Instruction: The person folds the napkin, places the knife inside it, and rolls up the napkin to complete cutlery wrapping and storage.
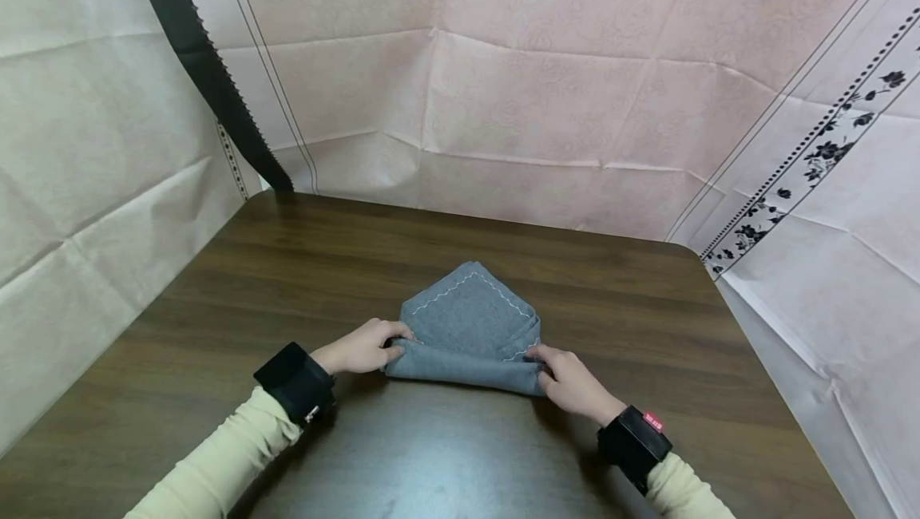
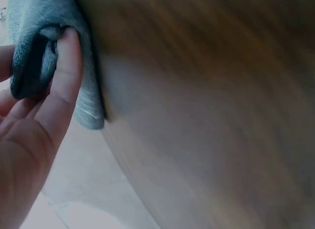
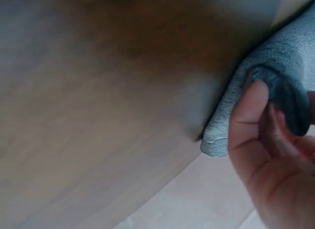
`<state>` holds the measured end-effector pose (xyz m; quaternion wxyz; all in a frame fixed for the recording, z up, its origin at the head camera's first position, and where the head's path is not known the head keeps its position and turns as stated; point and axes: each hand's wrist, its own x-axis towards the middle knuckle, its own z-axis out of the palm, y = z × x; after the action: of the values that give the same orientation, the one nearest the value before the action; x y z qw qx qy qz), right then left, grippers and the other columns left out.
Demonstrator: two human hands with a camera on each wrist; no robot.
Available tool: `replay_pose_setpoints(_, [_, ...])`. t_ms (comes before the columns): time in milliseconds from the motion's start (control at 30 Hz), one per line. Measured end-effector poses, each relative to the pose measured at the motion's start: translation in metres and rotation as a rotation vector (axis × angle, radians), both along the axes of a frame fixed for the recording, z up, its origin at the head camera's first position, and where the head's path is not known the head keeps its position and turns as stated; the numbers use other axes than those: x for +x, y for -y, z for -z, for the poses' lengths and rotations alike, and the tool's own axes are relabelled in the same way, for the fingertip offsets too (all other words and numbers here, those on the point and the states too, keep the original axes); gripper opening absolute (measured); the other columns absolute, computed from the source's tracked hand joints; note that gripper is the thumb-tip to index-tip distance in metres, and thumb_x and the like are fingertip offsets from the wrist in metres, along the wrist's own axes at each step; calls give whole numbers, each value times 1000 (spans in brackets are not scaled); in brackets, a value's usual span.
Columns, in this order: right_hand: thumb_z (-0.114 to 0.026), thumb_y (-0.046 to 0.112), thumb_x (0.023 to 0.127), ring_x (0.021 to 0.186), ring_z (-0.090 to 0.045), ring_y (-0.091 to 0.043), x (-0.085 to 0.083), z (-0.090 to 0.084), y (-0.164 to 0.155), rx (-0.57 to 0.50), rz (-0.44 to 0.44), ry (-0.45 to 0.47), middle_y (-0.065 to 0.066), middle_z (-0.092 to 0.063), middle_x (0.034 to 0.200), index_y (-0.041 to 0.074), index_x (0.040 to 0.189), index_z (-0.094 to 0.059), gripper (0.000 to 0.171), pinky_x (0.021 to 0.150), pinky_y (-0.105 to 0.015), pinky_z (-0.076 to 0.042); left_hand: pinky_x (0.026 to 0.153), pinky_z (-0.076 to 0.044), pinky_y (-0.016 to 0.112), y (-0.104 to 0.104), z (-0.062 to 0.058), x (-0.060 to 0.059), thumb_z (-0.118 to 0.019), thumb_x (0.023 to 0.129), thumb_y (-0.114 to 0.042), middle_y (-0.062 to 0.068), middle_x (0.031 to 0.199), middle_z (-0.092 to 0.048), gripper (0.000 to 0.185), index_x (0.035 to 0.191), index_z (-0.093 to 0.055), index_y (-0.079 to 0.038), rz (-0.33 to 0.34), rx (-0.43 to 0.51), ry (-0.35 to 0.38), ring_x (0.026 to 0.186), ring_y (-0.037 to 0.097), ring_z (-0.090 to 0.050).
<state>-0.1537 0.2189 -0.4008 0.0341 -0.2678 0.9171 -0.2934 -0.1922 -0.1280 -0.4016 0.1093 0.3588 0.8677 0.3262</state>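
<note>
A grey-blue cloth (image 1: 469,327) with white zigzag stitching lies partly folded on the dark wooden table (image 1: 287,279). Its near edge is a thick rolled fold. My left hand (image 1: 362,347) pinches the left end of that fold, and my right hand (image 1: 568,379) pinches the right end. In the left wrist view the cloth (image 2: 47,47) is bunched against the thumb (image 2: 61,86). In the right wrist view the thumb (image 3: 248,120) presses into the cloth (image 3: 266,71), fingers curled behind it. Both wrists wear black bands over pale yellow sleeves.
Pink and white patterned sheets (image 1: 539,88) wall in the table at the back and both sides. A black strip (image 1: 204,64) runs diagonally at the back left. The table's rounded far corner (image 1: 690,251) is at the right.
</note>
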Motion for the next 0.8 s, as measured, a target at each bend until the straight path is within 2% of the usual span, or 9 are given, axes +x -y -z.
replay_pose_setpoints(33, [-49, -7, 81, 69, -45, -10, -1, -1, 1, -8, 15, -6, -7, -58, 95, -2, 107, -59, 28, 65, -27, -38, 62, -48, 26, 1, 1, -1, -51, 89, -3, 8, 87, -62, 21, 109, -58, 3, -6, 6, -2, 56, 8, -57])
replay_pose_setpoints(100, [-50, -6, 81, 65, -45, -11, -2, -1, 2, -17, 58, 0, -7, -59, 91, -2, 103, -61, 25, 60, -26, -39, 53, -46, 23, 3, 1, -2, -53, 90, -5, 4, 79, -60, 20, 107, -58, 4, -22, 4, -8, 44, 5, -50])
replay_pose_setpoints(200, [-54, -5, 81, 57, -43, -9, -5, -2, 5, -8, 126, -9, -5, -59, 81, -2, 97, -63, 19, 53, -24, -38, 53, -43, 21, 3, 2, -5, -57, 88, -6, 0, 73, -57, 18, 102, -60, 5, -48, -24, -70, 48, 2, -45])
replay_pose_setpoints(300, [-60, -2, 80, 57, -46, -8, -8, -1, 7, 37, 198, -22, -3, -60, 75, 0, 92, -65, 13, 53, -26, -41, 56, -40, 22, 0, 2, -6, -60, 86, -6, -3, 67, -54, 14, 96, -61, 3, -83, -77, -129, 54, 3, -41])
replay_pose_setpoints(400, [-64, 1, 80, 60, -49, -9, -11, -1, 8, 82, 242, -30, -1, -59, 71, 2, 87, -64, 7, 56, -29, -43, 54, -40, 23, -3, 0, -6, -62, 84, -5, -3, 66, -52, 9, 91, -60, 1, -124, -124, -133, 54, 5, -42])
replay_pose_setpoints(567, [-66, 5, 79, 55, -46, -10, -14, -1, 10, 130, 277, -34, 3, -52, 63, 6, 81, -59, 7, 51, -29, -40, 56, -43, 26, -9, -3, -2, -65, 83, -6, 2, 73, -56, 8, 86, -58, -3, -200, -196, -153, 58, 9, -47])
replay_pose_setpoints(700, [-69, 7, 77, 55, -43, -11, -12, 2, 10, 177, 288, -121, 4, -45, 63, 10, 76, -54, 15, 47, -28, -36, 54, -45, 29, -14, -3, 2, -68, 80, -8, 5, 78, -57, 14, 87, -56, -5, -254, -244, -235, 63, 14, -54])
replay_pose_setpoints(800, [-70, 3, 73, 58, -45, -12, -11, 5, 11, 194, 254, -244, 3, -43, 66, 11, 71, -53, 20, 47, -28, -38, 54, -45, 30, -19, -2, 6, -69, 79, -6, 6, 82, -54, 17, 91, -57, -6, -237, -280, -362, 69, 19, -55])
